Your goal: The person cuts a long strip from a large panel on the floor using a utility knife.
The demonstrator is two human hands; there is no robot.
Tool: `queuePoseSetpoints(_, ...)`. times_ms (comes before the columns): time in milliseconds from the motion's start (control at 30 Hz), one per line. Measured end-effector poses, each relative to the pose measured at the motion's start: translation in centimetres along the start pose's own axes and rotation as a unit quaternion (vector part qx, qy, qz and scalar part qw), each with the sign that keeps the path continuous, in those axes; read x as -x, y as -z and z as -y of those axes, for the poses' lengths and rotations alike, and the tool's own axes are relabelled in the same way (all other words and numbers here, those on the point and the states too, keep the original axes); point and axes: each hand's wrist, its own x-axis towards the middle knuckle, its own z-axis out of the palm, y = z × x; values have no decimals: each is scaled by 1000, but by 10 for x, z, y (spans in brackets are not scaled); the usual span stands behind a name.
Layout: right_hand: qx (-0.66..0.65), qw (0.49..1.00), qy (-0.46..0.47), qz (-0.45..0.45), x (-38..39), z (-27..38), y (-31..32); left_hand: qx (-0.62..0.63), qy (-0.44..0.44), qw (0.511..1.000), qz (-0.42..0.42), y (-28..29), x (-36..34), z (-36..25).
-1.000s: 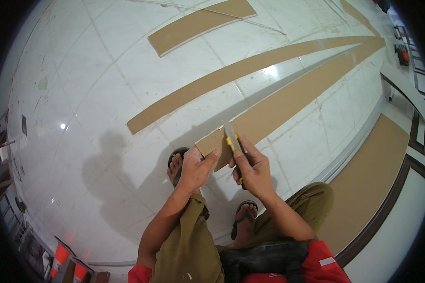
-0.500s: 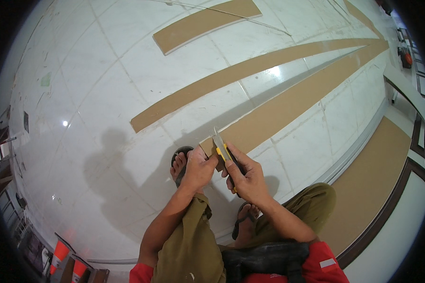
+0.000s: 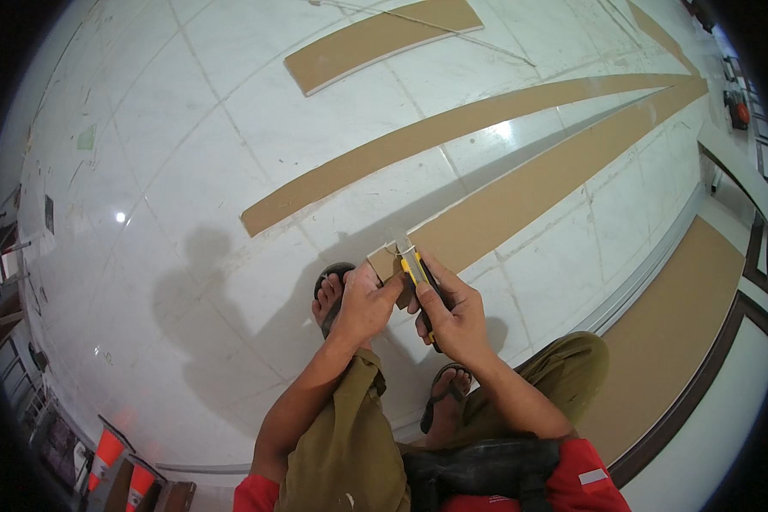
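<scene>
My left hand (image 3: 365,305) grips the near end of a long tan board (image 3: 538,183) with white edges, thumb bent over its face. My right hand (image 3: 454,317) is closed on a yellow-and-black utility knife (image 3: 417,278), its blade end at the board's top edge. Beside the blade, the end piece shows a pale broken edge and a thin curl; whether it is fully cut through is unclear. My sandaled feet (image 3: 326,300) are just below the board.
A long narrow strip (image 3: 341,158) and a shorter board (image 3: 371,38) with a thin rod across it lie on the white tile floor (image 3: 145,273). A wide tan panel (image 3: 666,316) lies at right. Orange cones (image 3: 108,452) stand at lower left; a black-orange object (image 3: 738,111) is at far right.
The knife has swung left toward the board's end, then slightly back right along the edge, where a pale curl now shows. My left hand keeps its grip. The whole view has shifted slightly.
</scene>
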Motion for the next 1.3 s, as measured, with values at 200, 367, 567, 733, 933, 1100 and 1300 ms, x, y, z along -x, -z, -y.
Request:
queuePoseSetpoints(200, 0, 1000, -6, -1, -2, 0, 1, -4, 2, 1000, -21, -5, 2, -8)
queuePoseSetpoints(367, 23, 999, -15, 27, 2, 8, -2, -14, 12, 1000, -18, 1, 3, -6)
queuePoseSetpoints(567, 17, 999, -7, 34, -2, 6, 2, -32, -1, 999, -12, 1, 2, -7)
queuePoseSetpoints(733, 40, 998, -28, 47, -1, 13, 2, -7, -26, 999, -27, 0, 4, -4)
queuePoseSetpoints(933, 19, 998, -29, 56, 2, 15, 3, 2, -15, 1000, -4, 1, 6, -10)
queuePoseSetpoints(1100, 12, 998, -37, 42, 2, 15, -2, -53, -24, 998, -18, 6, 7, -4)
queuePoseSetpoints(1300, 8, 997, -50, 49, 4, 19, -3, -67, -32, 997, -31, 7, 10, -2)
